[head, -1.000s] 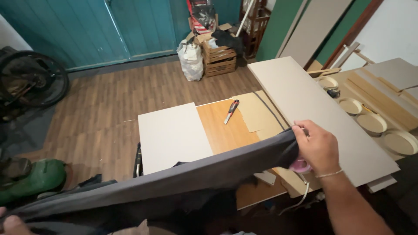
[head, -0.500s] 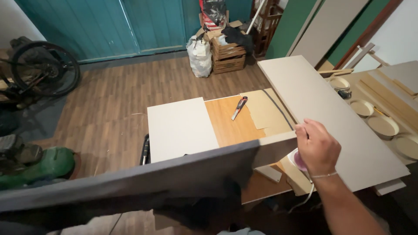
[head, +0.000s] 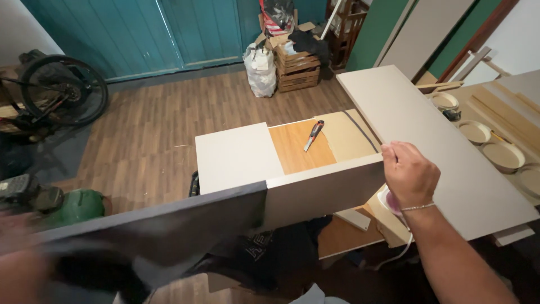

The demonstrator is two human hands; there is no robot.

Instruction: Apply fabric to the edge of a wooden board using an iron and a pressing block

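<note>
I hold a long flat board (head: 320, 191) on edge across the lower view, running from lower left to middle right. Its right part looks pale grey and its left part dark and blurred. My right hand (head: 409, 174) grips the board's right end from above, a thin bracelet on the wrist. My left hand (head: 19, 278) is a blur at the bottom left corner, at the board's left end. Beyond the board lie a white panel (head: 236, 157) and an orange wood panel (head: 298, 149) with a utility knife (head: 314, 135) on it.
A large white panel (head: 427, 135) slopes along the right, with round wooden discs (head: 503, 155) beyond it. A bicycle (head: 62, 98) and a green machine (head: 81, 205) stand at left. A wooden crate (head: 295, 67) and a white bag (head: 260, 70) sit by the teal doors.
The board has tilted up so its broad face turns toward me, and its right end has risen with my right hand. The view has shifted slightly right.
</note>
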